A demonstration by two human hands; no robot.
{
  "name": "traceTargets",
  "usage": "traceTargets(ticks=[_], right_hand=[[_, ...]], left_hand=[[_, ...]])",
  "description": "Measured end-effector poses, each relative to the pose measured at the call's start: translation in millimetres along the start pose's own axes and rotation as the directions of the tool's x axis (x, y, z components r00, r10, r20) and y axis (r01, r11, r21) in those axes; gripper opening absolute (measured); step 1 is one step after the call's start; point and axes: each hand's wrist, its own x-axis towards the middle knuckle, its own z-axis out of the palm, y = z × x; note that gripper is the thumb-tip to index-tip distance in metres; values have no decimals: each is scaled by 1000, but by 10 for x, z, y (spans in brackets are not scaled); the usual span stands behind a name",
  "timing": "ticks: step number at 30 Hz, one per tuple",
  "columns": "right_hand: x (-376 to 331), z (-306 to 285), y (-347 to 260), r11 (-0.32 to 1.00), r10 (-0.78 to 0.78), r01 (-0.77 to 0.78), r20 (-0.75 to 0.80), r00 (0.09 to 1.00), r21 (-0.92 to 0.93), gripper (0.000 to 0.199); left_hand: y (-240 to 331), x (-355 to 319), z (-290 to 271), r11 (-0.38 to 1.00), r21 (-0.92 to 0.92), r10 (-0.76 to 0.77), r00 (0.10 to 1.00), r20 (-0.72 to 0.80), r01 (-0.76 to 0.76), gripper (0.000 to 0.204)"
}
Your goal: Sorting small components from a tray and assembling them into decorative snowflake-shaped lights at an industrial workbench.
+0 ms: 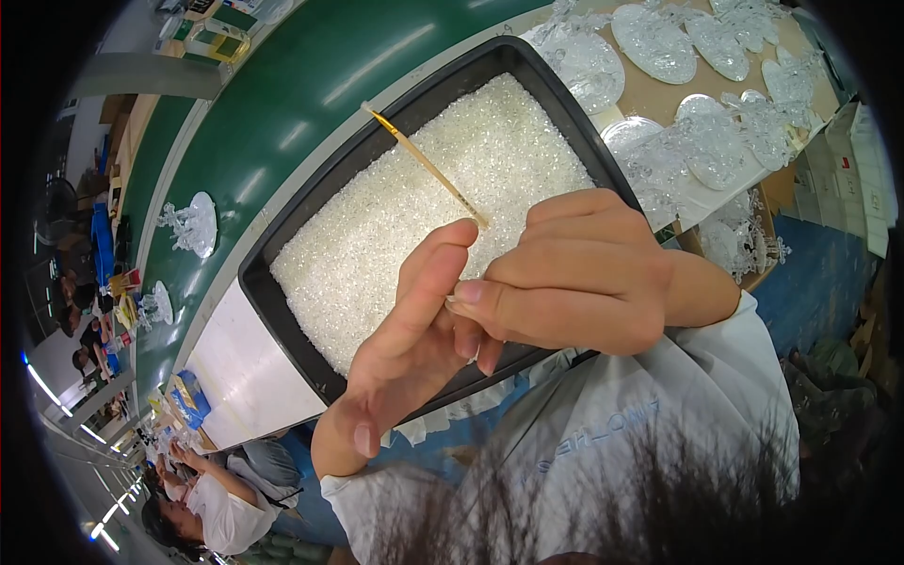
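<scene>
My left hand is held over the front of a black tray, index finger stretched out and thumb apart from the fingers. From the right, my right hand reaches across it, its thumb and fingers pinched together against the left fingers. Whatever lies in that pinch, if anything, is too small or hidden to tell. White glittery granules fill the tray. A thin paintbrush lies across the tray, its bristle end over the far rim and its handle end on the granules near my hands.
Many clear ornaments cover a brown board at the right. A box of similar pieces stands below it. Beyond the tray runs a green belt, carrying a clear ornament. Another person sits at the lower left.
</scene>
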Motion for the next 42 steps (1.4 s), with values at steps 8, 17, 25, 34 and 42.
traceTargets(ticks=[8, 17, 25, 34, 42], right_hand=[[4, -15, 1, 1000, -2, 2, 2, 1000, 3, 32], [-5, 54, -15, 998, 4, -10, -90, 996, -62, 30], [-8, 54, 2, 998, -5, 0, -100, 995, -58, 30], [-6, 70, 4, 998, -28, 20, -119, 993, -66, 30], [-16, 15, -15, 1000, -9, 7, -66, 998, -27, 29]], left_hand=[[-9, 6, -1, 999, 41, 1, 1000, 12, -1, 133], [-10, 6, 6, 996, 86, 28, 999, -16, -26, 132], [10, 4, -40, 988, 153, -8, 1000, 22, 5, 133], [40, 4, -20, 984, 171, -58, 998, 5, 56, 135], [7, -9, -103, 969, 247, -29, 997, 65, 12, 129]])
